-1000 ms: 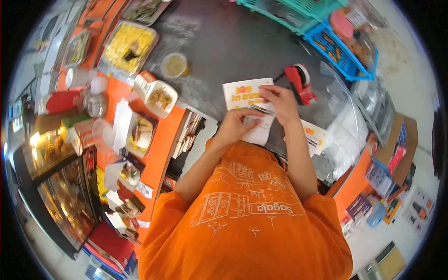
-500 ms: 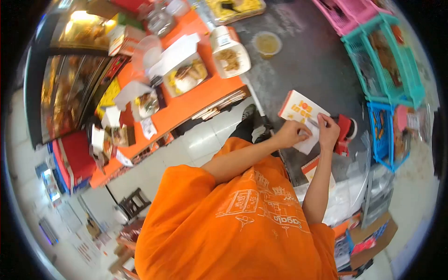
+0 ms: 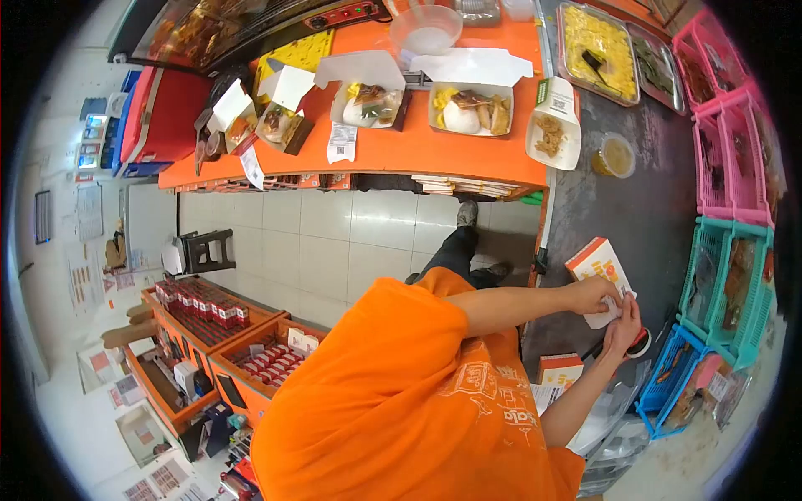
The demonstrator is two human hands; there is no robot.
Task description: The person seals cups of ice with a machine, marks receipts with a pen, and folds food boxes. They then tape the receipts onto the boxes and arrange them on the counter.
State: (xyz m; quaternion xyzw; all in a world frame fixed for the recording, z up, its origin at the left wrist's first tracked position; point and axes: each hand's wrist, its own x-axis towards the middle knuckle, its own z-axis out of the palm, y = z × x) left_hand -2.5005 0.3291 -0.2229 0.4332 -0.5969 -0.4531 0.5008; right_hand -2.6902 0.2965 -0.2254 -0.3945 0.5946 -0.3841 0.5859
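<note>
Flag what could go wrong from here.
1. The left hand and right hand crowd one end of the carton; the flap there might crease or tear.
2. The red tape dispenser sits right against the right hand; a finger could catch on it.

Shows left hand (image 3: 595, 294) and right hand (image 3: 625, 321) meeting on a carton (image 3: 597, 260) on the work counter (image 3: 635, 200); tape dispenser (image 3: 642, 341) just beside the right hand; second carton (image 3: 560, 367) nearer the body; baskets (image 3: 727, 267) beyond; open meal boxes (image 3: 468, 108) on the long counter (image 3: 393, 150) to the left
</note>
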